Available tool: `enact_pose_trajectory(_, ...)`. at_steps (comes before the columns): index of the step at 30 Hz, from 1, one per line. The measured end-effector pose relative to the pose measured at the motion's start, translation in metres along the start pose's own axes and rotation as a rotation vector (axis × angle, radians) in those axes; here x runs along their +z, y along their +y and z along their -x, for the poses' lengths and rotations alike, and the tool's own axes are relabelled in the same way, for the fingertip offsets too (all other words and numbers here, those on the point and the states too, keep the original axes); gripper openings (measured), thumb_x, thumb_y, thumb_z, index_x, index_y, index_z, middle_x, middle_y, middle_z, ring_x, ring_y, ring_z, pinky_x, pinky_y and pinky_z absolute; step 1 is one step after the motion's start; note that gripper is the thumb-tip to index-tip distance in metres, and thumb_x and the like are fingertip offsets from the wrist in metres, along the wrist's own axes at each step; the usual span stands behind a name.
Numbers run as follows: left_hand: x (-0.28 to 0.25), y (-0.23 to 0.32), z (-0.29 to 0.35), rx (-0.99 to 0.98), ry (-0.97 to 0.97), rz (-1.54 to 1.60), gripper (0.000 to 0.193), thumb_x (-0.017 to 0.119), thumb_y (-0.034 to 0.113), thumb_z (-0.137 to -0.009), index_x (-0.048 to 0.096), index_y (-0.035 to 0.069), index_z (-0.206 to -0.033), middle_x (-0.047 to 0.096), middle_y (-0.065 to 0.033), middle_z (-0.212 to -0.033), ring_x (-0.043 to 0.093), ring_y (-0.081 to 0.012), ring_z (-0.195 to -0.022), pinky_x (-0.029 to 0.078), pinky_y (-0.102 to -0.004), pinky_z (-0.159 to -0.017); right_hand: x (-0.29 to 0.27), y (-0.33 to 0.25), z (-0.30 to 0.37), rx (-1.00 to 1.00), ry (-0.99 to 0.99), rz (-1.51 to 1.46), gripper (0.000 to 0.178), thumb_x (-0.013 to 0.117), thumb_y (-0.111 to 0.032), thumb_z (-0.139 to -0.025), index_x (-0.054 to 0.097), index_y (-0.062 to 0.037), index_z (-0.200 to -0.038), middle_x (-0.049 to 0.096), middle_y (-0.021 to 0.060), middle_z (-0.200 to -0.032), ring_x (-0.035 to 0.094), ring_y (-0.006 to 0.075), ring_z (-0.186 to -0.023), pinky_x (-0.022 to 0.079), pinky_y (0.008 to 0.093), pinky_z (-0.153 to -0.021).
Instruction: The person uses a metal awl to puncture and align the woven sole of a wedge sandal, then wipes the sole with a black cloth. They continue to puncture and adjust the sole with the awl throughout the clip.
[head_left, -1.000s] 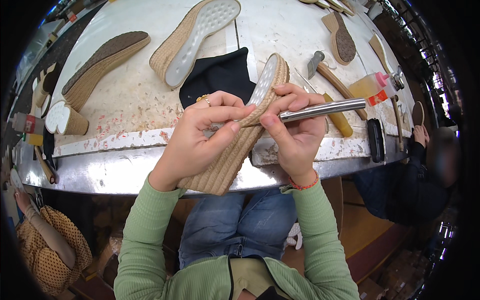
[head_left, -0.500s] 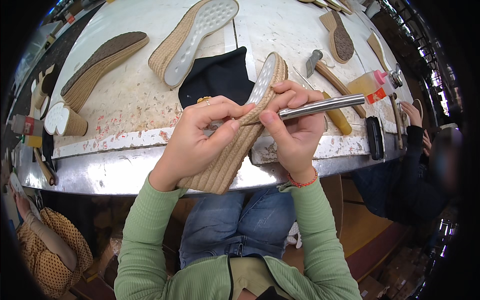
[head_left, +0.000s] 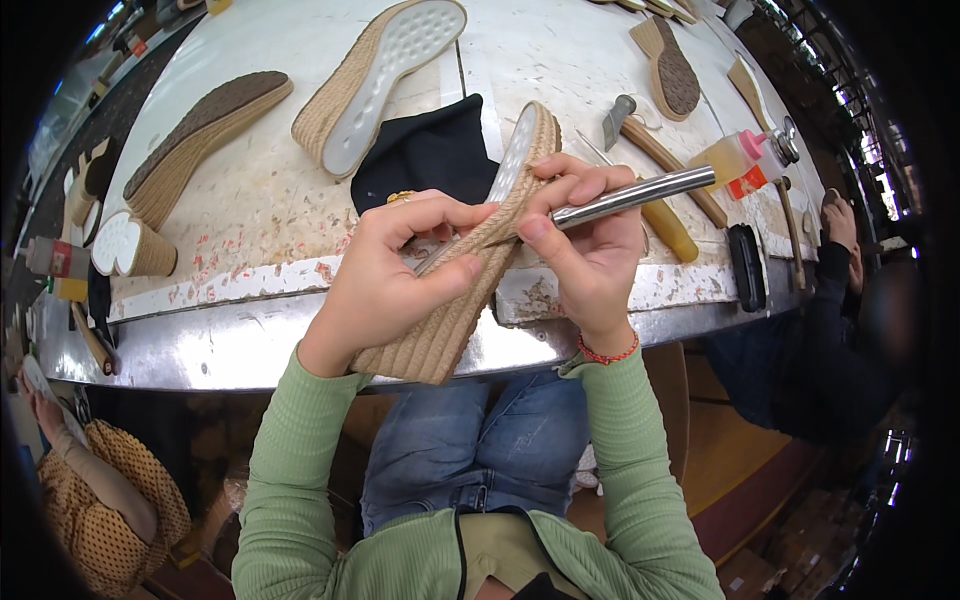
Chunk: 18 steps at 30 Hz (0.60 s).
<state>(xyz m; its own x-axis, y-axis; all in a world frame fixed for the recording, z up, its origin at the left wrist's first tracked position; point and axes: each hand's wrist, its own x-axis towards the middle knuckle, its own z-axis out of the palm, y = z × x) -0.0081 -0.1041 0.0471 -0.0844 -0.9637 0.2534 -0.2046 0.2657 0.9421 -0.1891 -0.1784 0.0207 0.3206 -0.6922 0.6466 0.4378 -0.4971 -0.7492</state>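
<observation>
A wedge shoe sole (head_left: 430,335), wrapped in tan braided rope with a white dimpled top, stands tilted between my hands above the table's front edge. My left hand (head_left: 385,275) grips its left side, thumb low and fingertips on the upper rim. In my right hand (head_left: 590,265) is a slim tool with a round steel handle (head_left: 650,195), held between thumb and fingers. Its thin dark tip meets the rope side near the middle of the sole; the exact contact is partly hidden. My right fingertips also touch the sole's edge.
Behind the sole lies a black cloth (head_left: 420,145). More wedge soles rest left (head_left: 205,140) and behind (head_left: 375,85). Rightward are a hammer (head_left: 670,160), a yellow-handled tool (head_left: 668,230), a pink-capped bottle (head_left: 728,168) and a black case (head_left: 745,265). Other people sit at both sides.
The sole leans slightly further left. The steel handle's far end has tipped up a little, and my left thumb has slid slightly lower. Both hands keep their holds.
</observation>
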Motion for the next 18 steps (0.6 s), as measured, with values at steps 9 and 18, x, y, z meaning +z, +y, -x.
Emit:
enact_pose_trajectory(9, 0.001, 0.001, 0.0, -0.068, 0.014, 0.025, 0.033, 0.065, 0.007, -0.079, 0.069, -0.003, -0.11, 0.063, -0.0062, -0.087, 0.058, -0.0119, -0.082, 0.047, -0.0261, -0.078, 0.0, 0.002, 0.0, 0.041, 0.038, -0.081, 0.039, 0.07, 0.007, -0.082, 0.043, -0.0083, -0.105, 0.063, 0.0077, -0.086, 0.053, 0.0208, -0.107, 0.039, 0.0388, -0.099)
enact_pose_trajectory(18, 0.001, 0.001, 0.001, -0.047, 0.023, 0.012, 0.03, 0.065, 0.007, -0.082, 0.069, -0.003, -0.11, 0.063, -0.0054, -0.087, 0.056, -0.0113, -0.08, 0.046, -0.0258, -0.075, 0.011, -0.002, 0.004, 0.018, 0.118, 0.085, 0.04, 0.068, 0.007, -0.083, 0.04, -0.0097, -0.106, 0.062, 0.0078, -0.081, 0.055, 0.0238, -0.101, 0.036, 0.0446, -0.104)
